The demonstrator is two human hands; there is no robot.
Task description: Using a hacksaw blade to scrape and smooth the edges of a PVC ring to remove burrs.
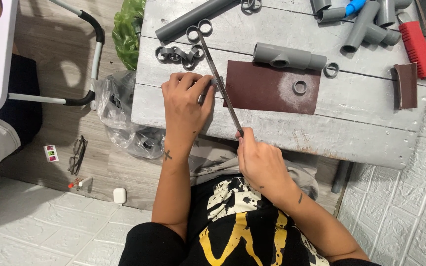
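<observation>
Left hand [186,101] pins a small grey ring [216,81] — right hand [258,162] holds a metal file [220,81] across it.

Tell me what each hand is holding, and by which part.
Right hand grips the metal file at its near end. Left hand pinches a small grey pipe ring by its sides against the file.

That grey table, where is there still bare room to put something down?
Bare table runs along the near edge, below the brown sandpaper sheet. The far right corner is crowded with pipe fittings; cut rings crowd the far left, beyond the left hand.
</observation>
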